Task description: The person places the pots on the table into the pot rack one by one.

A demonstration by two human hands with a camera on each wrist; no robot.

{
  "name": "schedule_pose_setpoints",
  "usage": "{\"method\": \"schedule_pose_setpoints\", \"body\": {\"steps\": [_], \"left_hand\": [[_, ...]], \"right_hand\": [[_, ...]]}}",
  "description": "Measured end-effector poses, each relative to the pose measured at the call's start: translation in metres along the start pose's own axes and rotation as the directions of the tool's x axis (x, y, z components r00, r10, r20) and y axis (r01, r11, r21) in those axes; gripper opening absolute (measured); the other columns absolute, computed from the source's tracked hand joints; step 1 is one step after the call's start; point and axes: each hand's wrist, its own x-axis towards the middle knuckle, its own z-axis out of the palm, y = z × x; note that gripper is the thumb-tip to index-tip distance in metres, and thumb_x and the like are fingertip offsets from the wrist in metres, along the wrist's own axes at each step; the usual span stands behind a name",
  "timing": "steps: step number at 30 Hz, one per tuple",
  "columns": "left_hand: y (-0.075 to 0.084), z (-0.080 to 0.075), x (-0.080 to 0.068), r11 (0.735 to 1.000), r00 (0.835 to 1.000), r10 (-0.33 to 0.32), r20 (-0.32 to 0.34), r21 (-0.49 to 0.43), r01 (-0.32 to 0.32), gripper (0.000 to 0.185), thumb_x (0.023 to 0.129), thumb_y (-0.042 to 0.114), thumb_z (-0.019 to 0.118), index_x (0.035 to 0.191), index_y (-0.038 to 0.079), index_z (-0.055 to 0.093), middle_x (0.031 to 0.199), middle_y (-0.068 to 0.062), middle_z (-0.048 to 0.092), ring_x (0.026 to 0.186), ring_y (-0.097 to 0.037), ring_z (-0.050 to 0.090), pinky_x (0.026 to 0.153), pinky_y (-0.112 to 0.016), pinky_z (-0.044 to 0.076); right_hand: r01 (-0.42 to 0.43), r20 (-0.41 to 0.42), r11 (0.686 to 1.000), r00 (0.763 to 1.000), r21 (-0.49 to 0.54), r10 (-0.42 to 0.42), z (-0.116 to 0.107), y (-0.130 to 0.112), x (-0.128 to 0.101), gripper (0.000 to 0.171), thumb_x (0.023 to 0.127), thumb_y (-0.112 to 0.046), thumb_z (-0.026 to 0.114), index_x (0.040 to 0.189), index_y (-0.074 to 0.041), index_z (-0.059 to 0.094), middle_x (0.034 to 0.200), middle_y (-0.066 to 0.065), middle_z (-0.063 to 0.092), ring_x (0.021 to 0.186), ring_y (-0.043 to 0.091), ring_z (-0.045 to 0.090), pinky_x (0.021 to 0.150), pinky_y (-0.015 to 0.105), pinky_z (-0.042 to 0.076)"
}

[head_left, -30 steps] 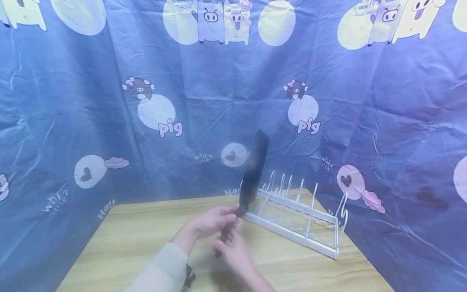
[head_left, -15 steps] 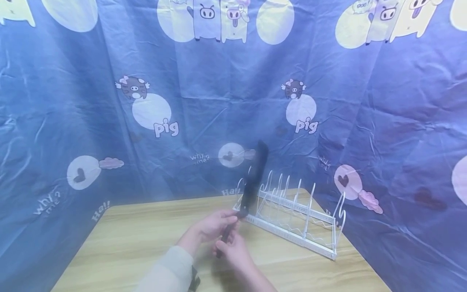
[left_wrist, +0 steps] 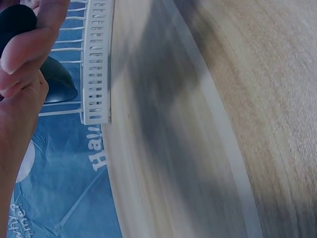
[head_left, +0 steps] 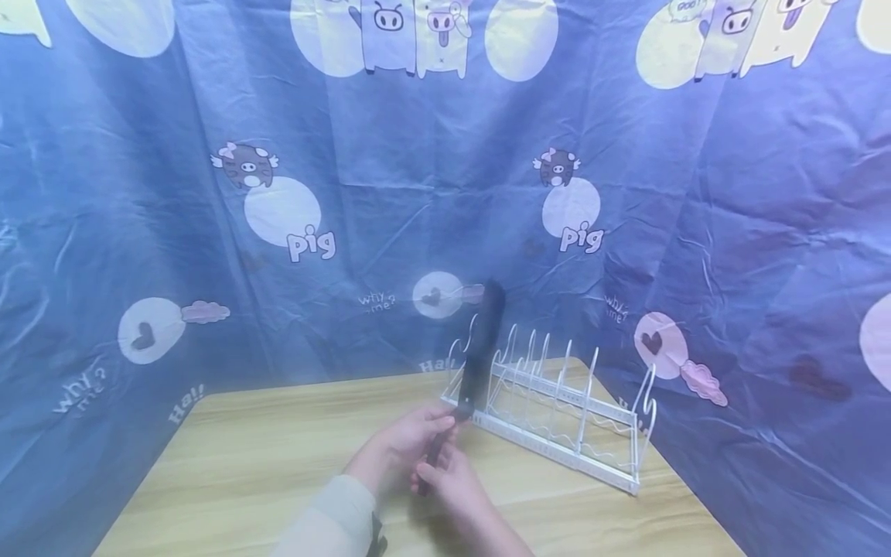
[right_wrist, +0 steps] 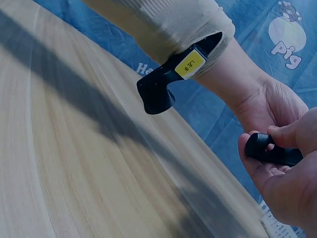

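1. Head view: a blue pig-print cloth (head_left: 411, 224) hangs behind the wood-grain table (head_left: 278, 433).
2. Left hand (head_left: 416, 432) and right hand (head_left: 452, 478) both grip the black pan (head_left: 483, 348) by its handle (head_left: 435, 447), fingers curled.
3. The pan tilts edge-up at the white rack (head_left: 529, 439)'s left end; contact unclear.

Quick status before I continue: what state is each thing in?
White rack: standing on the table.
Black pan: raised, near upright, slightly leaning; rack contact unclear.
Left hand: holds the handle near the pan.
Right hand: holds the handle's end.
Blue cloth: hanging, wrinkled.
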Motion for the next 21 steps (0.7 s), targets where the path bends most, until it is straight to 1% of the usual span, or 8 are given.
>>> {"method": "schedule_pose_setpoints", "body": {"steps": [4, 9, 10, 14, 16, 17, 21], "left_hand": [[-0.004, 0.001, 0.001, 0.998, 1.000, -0.006, -0.018, -0.059, 0.005, 0.047, 0.113, 0.024, 0.054, 0.153, -0.001, 0.052, 0.093, 0.009, 0.066, 0.079, -0.008, 0.065, 0.077, -0.024, 0.059], [-0.009, 0.001, 0.001, 0.996, 0.999, -0.019, -0.049, -0.085, 0.015, 0.039, 0.112, 0.024, 0.056, 0.147, 0.009, 0.061, 0.094, 0.009, 0.067, 0.081, -0.008, 0.066, 0.080, -0.025, 0.059], [-0.009, 0.000, 0.001, 0.997, 0.998, -0.017, -0.053, -0.081, 0.012, 0.038, 0.112, 0.024, 0.056, 0.146, 0.008, 0.062, 0.094, 0.008, 0.068, 0.082, -0.009, 0.066, 0.081, -0.025, 0.059], [-0.009, -0.002, 0.003, 1.000, 0.998, -0.010, -0.065, -0.027, 0.009, 0.034, 0.112, 0.027, 0.057, 0.140, 0.010, 0.065, 0.096, 0.006, 0.068, 0.080, -0.011, 0.067, 0.078, -0.027, 0.060], [-0.009, -0.002, 0.005, 1.000, 0.998, -0.006, -0.068, -0.007, 0.005, 0.030, 0.112, 0.029, 0.057, 0.133, 0.010, 0.067, 0.097, 0.004, 0.068, 0.080, -0.012, 0.067, 0.077, -0.027, 0.061], [-0.010, -0.003, 0.007, 1.000, 0.998, -0.010, -0.070, -0.001, 0.010, 0.028, 0.112, 0.029, 0.057, 0.130, 0.011, 0.068, 0.097, 0.003, 0.068, 0.078, -0.012, 0.067, 0.076, -0.028, 0.061], [-0.012, -0.003, 0.012, 1.000, 0.996, -0.011, -0.087, -0.003, 0.010, 0.022, 0.111, 0.030, 0.058, 0.120, 0.012, 0.068, 0.099, 0.000, 0.068, 0.080, -0.014, 0.068, 0.077, -0.030, 0.062]], "right_hand": [[-0.006, 0.004, 1.000, 1.000, 0.000, 0.006, -0.001, 0.003, 0.001, 0.059, 0.101, -0.005, 0.065, 0.152, 0.015, 0.043, 0.118, 0.021, 0.073, 0.089, 0.016, 0.073, 0.093, 0.034, 0.065], [-0.018, 0.006, 1.000, 1.000, -0.001, 0.018, -0.001, 0.003, 0.001, 0.058, 0.101, -0.004, 0.065, 0.152, 0.014, 0.044, 0.117, 0.014, 0.074, 0.091, 0.016, 0.073, 0.093, 0.033, 0.065], [-0.017, 0.007, 1.000, 1.000, 0.002, 0.017, -0.001, 0.003, 0.001, 0.058, 0.101, -0.004, 0.065, 0.152, 0.015, 0.044, 0.117, 0.014, 0.074, 0.091, 0.016, 0.073, 0.092, 0.033, 0.065], [0.003, 0.028, 1.000, 1.000, 0.013, -0.003, -0.003, 0.005, 0.003, 0.056, 0.100, -0.003, 0.064, 0.150, 0.014, 0.046, 0.115, 0.016, 0.074, 0.089, 0.016, 0.073, 0.090, 0.030, 0.065], [0.016, 0.037, 1.000, 0.999, 0.012, -0.017, -0.006, 0.006, 0.005, 0.054, 0.101, -0.003, 0.064, 0.150, 0.014, 0.047, 0.113, 0.016, 0.075, 0.087, 0.015, 0.073, 0.089, 0.028, 0.064], [0.021, 0.042, 1.000, 0.999, 0.008, -0.022, -0.007, 0.007, 0.006, 0.053, 0.101, -0.003, 0.063, 0.149, 0.014, 0.048, 0.111, 0.016, 0.075, 0.086, 0.015, 0.073, 0.089, 0.027, 0.064], [0.017, 0.055, 1.000, 0.998, 0.010, -0.018, -0.013, 0.009, 0.009, 0.051, 0.102, -0.003, 0.063, 0.147, 0.015, 0.050, 0.104, 0.012, 0.076, 0.085, 0.014, 0.073, 0.089, 0.027, 0.064]]}}
